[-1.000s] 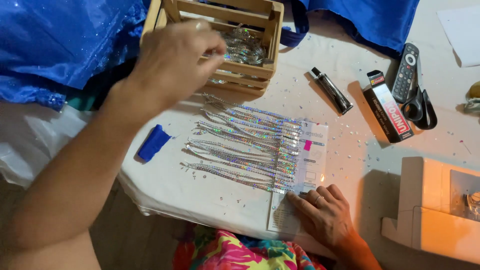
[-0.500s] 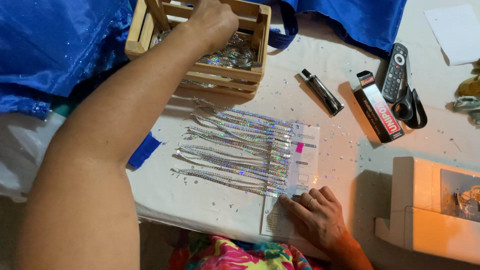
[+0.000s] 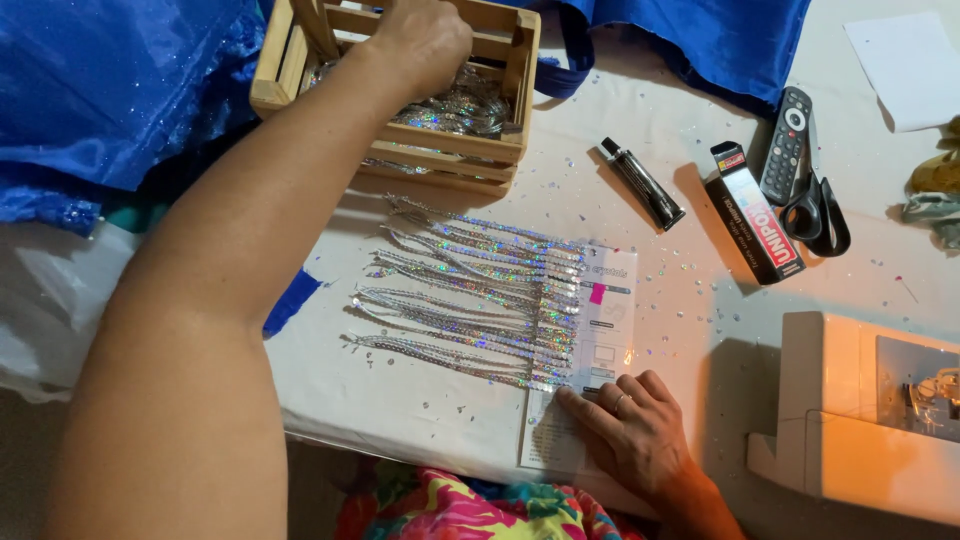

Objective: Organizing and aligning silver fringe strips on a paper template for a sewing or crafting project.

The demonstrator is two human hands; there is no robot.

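two hands are seen: the left hand (image 3: 420, 40) and the right hand (image 3: 640, 435). one wooden crate (image 3: 440, 150), one glue tube (image 3: 642, 183), one glue box (image 3: 752, 212), one remote control (image 3: 787, 145), one pair of scissors (image 3: 818, 215) and one printed sheet (image 3: 590, 400) are counted. about eight sequin strips (image 3: 470, 300) are laid out; the exact number cannot be told.

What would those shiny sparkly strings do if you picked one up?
The sequin strands would probably droop and wiggle, since they look thin and already lie wavy on the paper sheet. They seem very light. Loose sequins scattered around hint they may shed.
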